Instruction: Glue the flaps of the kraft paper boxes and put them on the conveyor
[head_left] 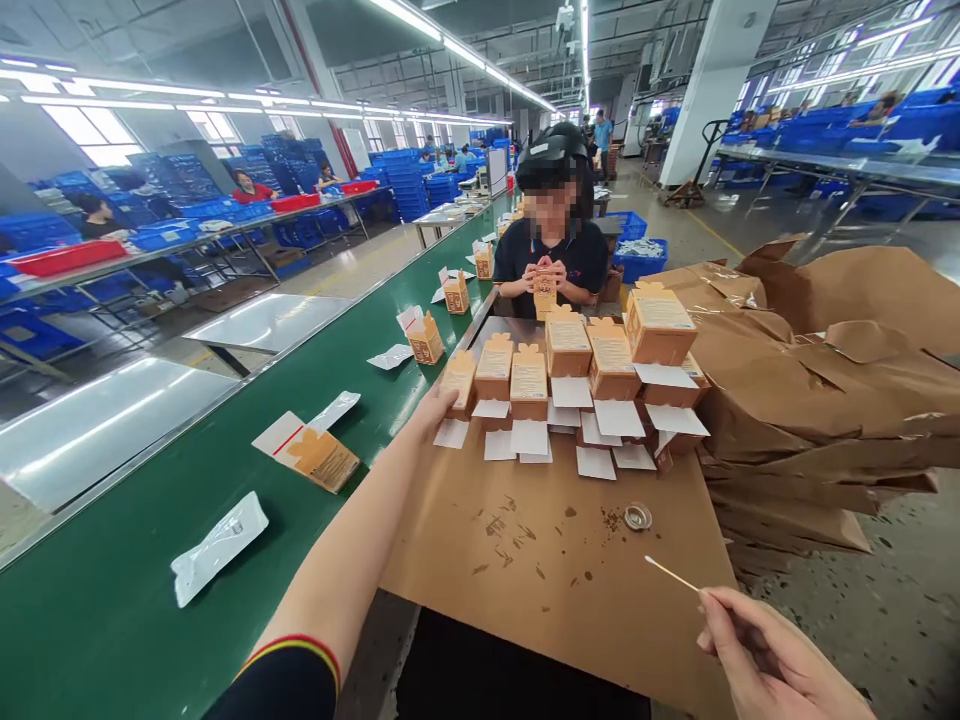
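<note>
While we find no movement to record in this single view, we note that the right hand (776, 655) is pinching a thin wooden stick (671, 573) between thumb and fingertips, its far end pointing toward the table. We judge the stick light and slender, best held near its end, as here, and liable to snap under side load. The left hand (433, 412) is open, fingers extended, and appears to touch the nearest orange carton (458, 380). That carton stands upright among similar cartons (568, 345) in uneven rows, with white paper slips (571, 392) lying about their bases, on a kraft paper sheet (555, 570). We assess the cartons as light, thin card, stiff along the flat walls yet easily dented, so the walls, not the shaped top flaps, are the place to take hold. A small metal ring (638, 516) lies on the sheet near dark stains (611, 518). To the left runs a green conveyor belt (150, 560) carrying a flattened carton (319, 455) and a white foil sachet (219, 548). Opposite, a co-worker's hands (544, 277) hold another carton (544, 297).
</note>
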